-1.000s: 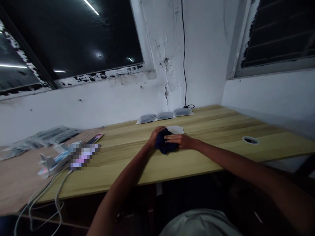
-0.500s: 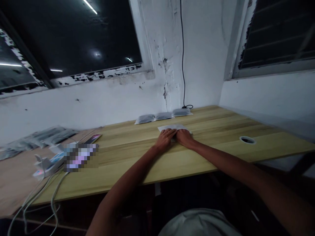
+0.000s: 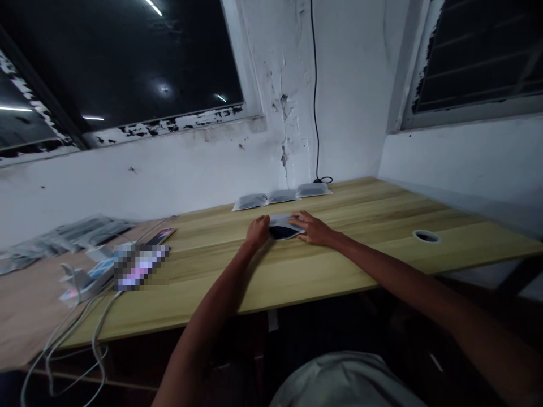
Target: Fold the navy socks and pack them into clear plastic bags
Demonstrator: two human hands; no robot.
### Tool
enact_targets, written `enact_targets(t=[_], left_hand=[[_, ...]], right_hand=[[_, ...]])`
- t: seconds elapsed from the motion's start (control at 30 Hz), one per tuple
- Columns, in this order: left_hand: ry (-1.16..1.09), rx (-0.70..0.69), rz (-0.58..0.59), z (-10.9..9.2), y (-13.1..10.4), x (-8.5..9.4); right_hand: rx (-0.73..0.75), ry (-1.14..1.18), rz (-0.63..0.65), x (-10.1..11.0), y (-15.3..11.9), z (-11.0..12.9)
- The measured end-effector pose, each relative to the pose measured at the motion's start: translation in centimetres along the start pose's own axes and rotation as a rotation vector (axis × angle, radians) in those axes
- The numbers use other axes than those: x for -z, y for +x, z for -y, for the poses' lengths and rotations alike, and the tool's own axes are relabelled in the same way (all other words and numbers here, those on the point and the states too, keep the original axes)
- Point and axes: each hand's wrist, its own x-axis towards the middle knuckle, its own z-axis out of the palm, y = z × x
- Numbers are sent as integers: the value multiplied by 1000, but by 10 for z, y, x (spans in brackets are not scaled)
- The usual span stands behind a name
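Observation:
A whitish translucent pouch (image 3: 280,219) lies on the wooden table, its near side gaping and showing something dark inside. My left hand (image 3: 258,230) is closed on the pouch's left edge. At its right edge is my right hand (image 3: 311,227), fingers bent, with the pouch's edge between thumb and fingers. Behind them, three similar filled pouches lie in a row near the wall: a left one (image 3: 250,201), a middle one (image 3: 282,196) and a right one (image 3: 313,189).
On the left are a power strip (image 3: 91,282) with cables, a phone (image 3: 161,236), a blurred-out screen (image 3: 139,268) and a pile of grey packets (image 3: 72,237). A round cable hole (image 3: 426,236) is at the right. A black cable (image 3: 315,102) hangs down the wall.
My hands have moved apart from the middle of the pouch to its two sides. The pouch's dark opening now shows between them.

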Motion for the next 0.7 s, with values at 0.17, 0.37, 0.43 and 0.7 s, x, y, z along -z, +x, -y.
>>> enact_targets(t=[0.17,0.37,0.43,0.7], left_hand=[[-90,-294,35,3,-4,-5],[-322,-621,-126,-23,-8,-7],[-272,-662,-169,-32,-10,-7],[48,-680,-280,-43,-8,-7]], right_hand=[[-48,5,24,-10,-8,-17],[19,6,-86,-22,-5,-7],[19,37,-114,-24,-5,-4],[-118,201,-229,-9,-2,1]])
